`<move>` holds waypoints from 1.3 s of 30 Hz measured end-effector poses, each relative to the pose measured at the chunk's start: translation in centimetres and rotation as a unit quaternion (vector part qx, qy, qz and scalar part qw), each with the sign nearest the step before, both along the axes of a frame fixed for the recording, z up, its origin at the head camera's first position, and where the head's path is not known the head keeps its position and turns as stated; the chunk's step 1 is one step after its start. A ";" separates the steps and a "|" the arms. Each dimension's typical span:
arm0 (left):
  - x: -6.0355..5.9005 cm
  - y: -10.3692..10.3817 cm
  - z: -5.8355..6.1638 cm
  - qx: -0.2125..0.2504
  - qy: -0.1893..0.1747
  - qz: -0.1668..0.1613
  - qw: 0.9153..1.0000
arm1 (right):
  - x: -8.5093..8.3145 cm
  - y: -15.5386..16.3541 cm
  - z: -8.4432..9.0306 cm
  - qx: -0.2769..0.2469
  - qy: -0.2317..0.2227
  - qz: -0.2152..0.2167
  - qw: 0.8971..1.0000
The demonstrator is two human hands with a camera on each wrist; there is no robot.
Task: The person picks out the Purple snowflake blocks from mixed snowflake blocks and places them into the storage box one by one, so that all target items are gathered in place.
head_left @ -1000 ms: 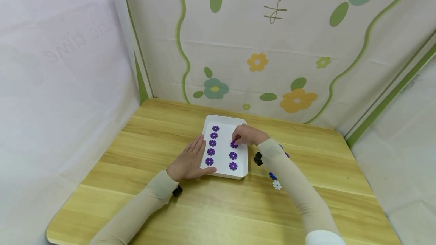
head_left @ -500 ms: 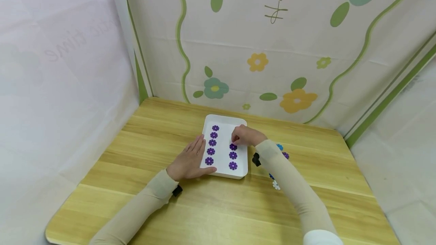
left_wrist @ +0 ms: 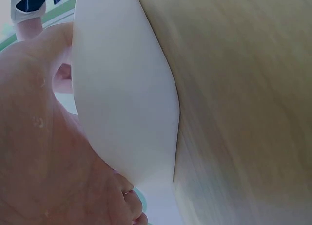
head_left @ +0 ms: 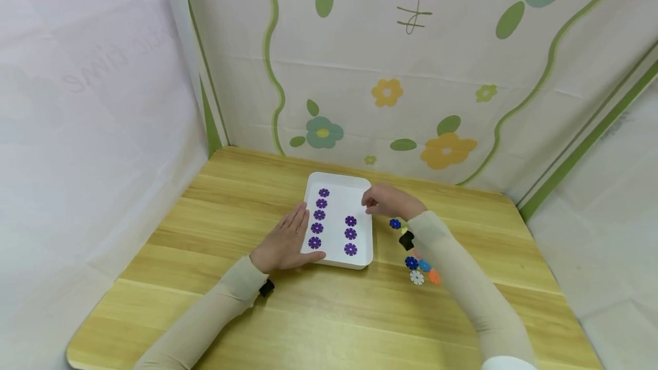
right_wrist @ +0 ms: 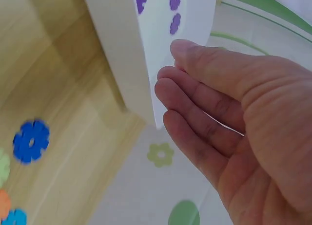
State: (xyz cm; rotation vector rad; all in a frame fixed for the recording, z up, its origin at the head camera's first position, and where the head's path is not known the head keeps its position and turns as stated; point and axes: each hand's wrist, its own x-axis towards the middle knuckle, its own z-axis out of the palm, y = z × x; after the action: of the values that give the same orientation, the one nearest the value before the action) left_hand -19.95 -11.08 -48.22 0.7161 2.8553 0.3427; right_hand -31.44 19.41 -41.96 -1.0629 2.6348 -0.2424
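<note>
The left hand lay flat against the near left side of the white tray, fingers straight along its left rim and the thumb stretched along the near edge. The left wrist view showed the palm pressed to the tray's outer wall, with the wooden table beside it.

The right hand hovered over the tray's far right edge, empty, its fingers relaxed and only slightly bent, as the right wrist view showed.

Inside the tray lay two rows of purple flower pieces: a left row of five running from far to near, and a right row of three in the near half.

On the table just right of the tray lay a blue flower piece, close to the right wrist. Nearer, beside the right sleeve, sat a small cluster of loose pieces in blue, white and orange.
</note>
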 end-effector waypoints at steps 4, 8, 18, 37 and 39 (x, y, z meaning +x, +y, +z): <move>0.0 0.0 0.0 -0.001 0.000 -0.004 1.000 | 0.6 2.6 0.6 -0.009 0.015 0.006 1.000; 0.1 -0.1 0.0 0.002 -0.002 -0.004 1.000 | 1.5 5.5 0.7 0.001 0.014 -0.023 1.000; -0.1 -0.3 -0.4 0.001 -0.008 0.000 1.000 | 3.1 12.5 -0.6 0.011 0.008 -0.066 0.998; -0.2 -0.1 -0.3 -0.003 0.000 -0.006 1.000 | 3.5 17.3 -4.8 -0.041 -0.017 -0.162 0.986; -0.1 -0.1 -0.2 0.000 0.001 -0.006 1.000 | 3.5 17.5 -5.1 -0.046 -0.021 -0.165 0.985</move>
State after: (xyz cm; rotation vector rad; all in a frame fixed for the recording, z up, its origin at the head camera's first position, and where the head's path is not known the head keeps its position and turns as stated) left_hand -20.10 -11.21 -48.40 0.7322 2.8517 0.3412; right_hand -27.98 36.86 -47.07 -0.6321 2.7713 -0.4539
